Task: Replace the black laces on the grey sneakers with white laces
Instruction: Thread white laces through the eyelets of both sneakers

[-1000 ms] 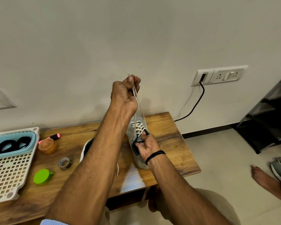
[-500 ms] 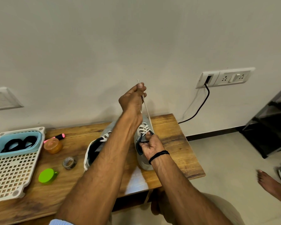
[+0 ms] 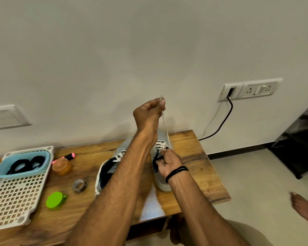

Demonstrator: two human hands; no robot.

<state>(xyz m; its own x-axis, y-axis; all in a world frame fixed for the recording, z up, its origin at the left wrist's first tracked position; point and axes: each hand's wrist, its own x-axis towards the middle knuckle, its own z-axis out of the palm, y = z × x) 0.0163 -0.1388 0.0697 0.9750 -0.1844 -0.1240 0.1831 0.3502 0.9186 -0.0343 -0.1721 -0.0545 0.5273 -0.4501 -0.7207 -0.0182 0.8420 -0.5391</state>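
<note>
Threading is under way on the grey mesh sneaker with white lacing (image 3: 161,181), which is standing on the brown wooden desk (image 3: 194,157) with its toe toward the wall. The left hand (image 3: 149,114) is lifted above it, its fingers (image 3: 160,103) pinching the flat white lace (image 3: 164,123) just below the tip and drawing it taut upward from the top rows. The right hand (image 3: 167,161) is gripping the dark tongue at the shoe's opening, fingers curled round it, steadying the shoe.

Several white crossings are showing, so this shoe looks nearly laced. The next move probably calls for pulling out the slack, then feeding the tip through the following eyelet, which the right hand is partly hiding.

The second grey sneaker (image 3: 105,173) is lying just to the left, mostly covered by the left forearm; white lace is showing on it too. Coiled black laces (image 3: 25,165) are sitting in a light blue plastic tub (image 3: 0,167) on a white perforated tray (image 3: 12,196). An orange jar (image 3: 61,167), a pink highlighter (image 3: 68,156), a tape roll (image 3: 79,185) and a green round case (image 3: 55,200) are lying well apart from the shoes, obstructing nothing.
</note>
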